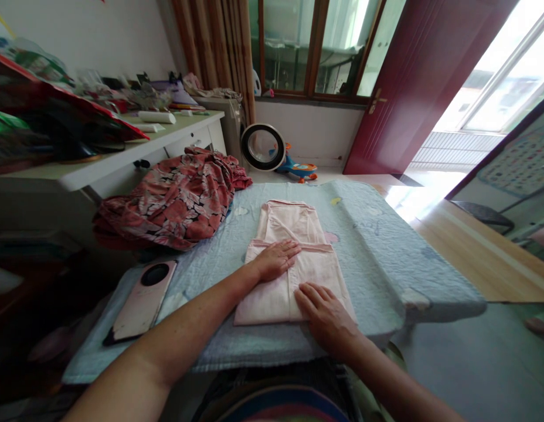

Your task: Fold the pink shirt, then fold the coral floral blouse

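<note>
One pale pink garment (316, 271), neatly folded but kinda creased, is laid near the front edge of the blue quilted cover (377, 252). It's partly blocked by the left hand (277, 259) and right hand (327, 313), both rested flat, nothing gripped. A phone (142, 308)'s parked toward the near-left corner; floral fabric (175, 199)'s bunched along the left edge.

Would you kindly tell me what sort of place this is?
Probably a room in a home, given the folded pink cloth, the brown curtain and the blue and orange toy.
</note>
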`<state>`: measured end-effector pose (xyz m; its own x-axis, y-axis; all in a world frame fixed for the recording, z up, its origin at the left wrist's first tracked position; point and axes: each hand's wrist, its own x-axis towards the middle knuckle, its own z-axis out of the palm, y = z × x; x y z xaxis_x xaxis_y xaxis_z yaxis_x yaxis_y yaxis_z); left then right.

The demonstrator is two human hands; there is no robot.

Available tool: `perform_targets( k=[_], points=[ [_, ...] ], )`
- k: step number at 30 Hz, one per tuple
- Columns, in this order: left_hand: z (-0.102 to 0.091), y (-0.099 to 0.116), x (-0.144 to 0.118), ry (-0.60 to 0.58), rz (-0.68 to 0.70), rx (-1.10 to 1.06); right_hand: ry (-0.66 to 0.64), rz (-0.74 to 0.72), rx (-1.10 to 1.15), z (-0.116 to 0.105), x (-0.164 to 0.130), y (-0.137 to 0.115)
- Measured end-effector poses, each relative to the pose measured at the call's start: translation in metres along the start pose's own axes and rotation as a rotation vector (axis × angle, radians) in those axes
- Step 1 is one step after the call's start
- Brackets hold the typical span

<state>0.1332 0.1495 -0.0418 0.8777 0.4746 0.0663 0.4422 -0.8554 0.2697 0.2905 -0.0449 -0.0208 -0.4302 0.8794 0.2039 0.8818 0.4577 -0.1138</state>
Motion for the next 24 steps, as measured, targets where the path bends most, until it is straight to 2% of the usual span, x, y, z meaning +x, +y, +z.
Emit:
perform_targets(
  k=[4,9,16,24],
  points=[
    [0.001,0.0,0.0,0.012,-0.001,0.004,-0.004,-0.002,-0.019,-0.002,0.001,-0.002],
    [0.001,0.0,0.001,0.006,-0.002,-0.005,0.058,0.014,-0.079,0.001,-0.006,0.0],
    [-0.003,0.002,0.002,-0.004,0.004,-0.015,0.034,0.126,-0.12,-0.001,-0.013,0.004],
    [0.001,0.001,0.0,0.0,-0.028,-0.028,0.049,0.177,-0.062,-0.005,-0.022,0.015]
  ],
)
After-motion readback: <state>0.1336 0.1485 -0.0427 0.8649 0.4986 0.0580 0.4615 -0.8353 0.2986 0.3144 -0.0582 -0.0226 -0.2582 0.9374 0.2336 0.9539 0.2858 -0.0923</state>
